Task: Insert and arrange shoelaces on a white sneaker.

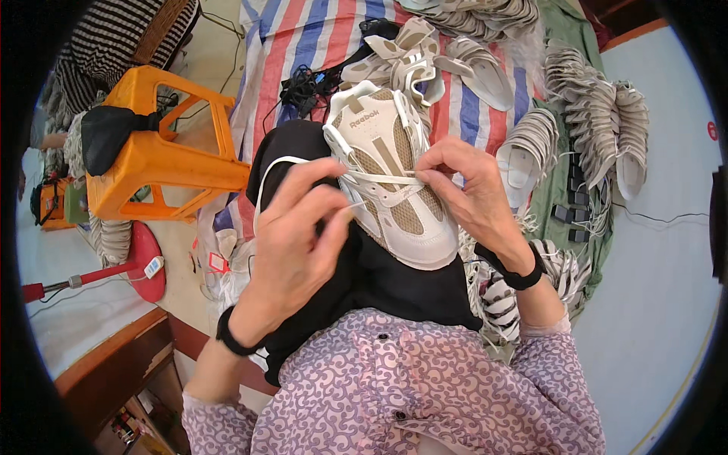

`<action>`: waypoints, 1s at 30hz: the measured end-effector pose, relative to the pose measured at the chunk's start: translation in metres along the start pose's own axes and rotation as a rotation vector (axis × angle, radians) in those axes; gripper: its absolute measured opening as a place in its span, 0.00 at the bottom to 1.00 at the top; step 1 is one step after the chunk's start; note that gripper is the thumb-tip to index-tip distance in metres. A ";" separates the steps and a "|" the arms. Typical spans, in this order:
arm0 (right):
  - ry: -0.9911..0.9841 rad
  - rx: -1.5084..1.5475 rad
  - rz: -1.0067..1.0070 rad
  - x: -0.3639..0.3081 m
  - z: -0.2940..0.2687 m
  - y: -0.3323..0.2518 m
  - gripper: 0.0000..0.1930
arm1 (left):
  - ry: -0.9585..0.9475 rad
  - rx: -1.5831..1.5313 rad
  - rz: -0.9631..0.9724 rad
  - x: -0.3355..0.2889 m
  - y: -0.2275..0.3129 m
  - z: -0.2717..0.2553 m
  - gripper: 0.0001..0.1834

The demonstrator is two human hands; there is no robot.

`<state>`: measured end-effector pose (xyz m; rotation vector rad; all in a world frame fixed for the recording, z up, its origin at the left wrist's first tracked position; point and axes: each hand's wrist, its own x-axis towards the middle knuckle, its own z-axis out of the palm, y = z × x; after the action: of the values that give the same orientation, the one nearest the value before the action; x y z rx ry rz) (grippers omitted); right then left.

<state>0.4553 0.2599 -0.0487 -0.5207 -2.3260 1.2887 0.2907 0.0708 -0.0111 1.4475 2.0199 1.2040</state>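
Observation:
A beige and white shoe upper (415, 221) with tan mesh lies across my lap, its toe toward me. A white shoelace (385, 179) crosses its front and runs through the eyelet strips. At the upper's left side my left hand (299, 231) pinches the lace near its tip, slightly blurred by motion. Part of the lace loops behind that hand over the black cloth (371, 284) on my lap. On the other side my right hand (472, 196) has thumb and forefinger closed on the lace at the eyelet edge.
More shoe uppers (485, 72) lie on the striped sheet (303, 38), with stacked uppers (527, 148) to the right. Black cables (307, 87) tangle beyond my lap. An orange stool (155, 159) stands left, near a red round base (145, 262). Bundled laces (497, 299) lie by my right forearm.

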 end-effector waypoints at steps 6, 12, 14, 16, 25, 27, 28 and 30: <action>-0.156 0.126 0.095 -0.002 -0.007 -0.002 0.04 | -0.074 -0.016 0.048 0.012 0.002 0.027 0.05; -0.176 0.131 0.065 0.006 -0.011 -0.010 0.03 | -0.421 -0.412 -0.217 -0.021 0.017 0.028 0.03; -0.179 0.116 0.029 0.009 -0.010 -0.011 0.03 | -0.517 -0.497 -0.316 -0.021 0.023 0.020 0.04; -0.183 0.102 -0.009 0.011 -0.010 -0.013 0.02 | -0.562 -0.556 -0.411 -0.020 0.026 0.014 0.06; -0.180 -0.390 -0.191 0.015 -0.001 -0.042 0.05 | -0.007 -0.419 -0.384 -0.009 -0.003 0.021 0.05; -0.273 -0.311 -0.223 0.021 -0.002 -0.034 0.06 | 0.024 -0.406 -0.373 -0.005 -0.008 0.022 0.05; -0.271 -0.315 -0.219 0.025 -0.004 -0.028 0.06 | 0.020 -0.410 -0.370 -0.003 -0.010 0.021 0.05; -0.374 -0.084 -0.291 0.033 -0.008 -0.016 0.06 | -0.028 -0.385 -0.395 -0.003 -0.015 0.020 0.07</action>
<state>0.4299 0.2740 -0.0251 0.0459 -2.6427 1.2333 0.2976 0.0755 -0.0350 0.8333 1.8126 1.2926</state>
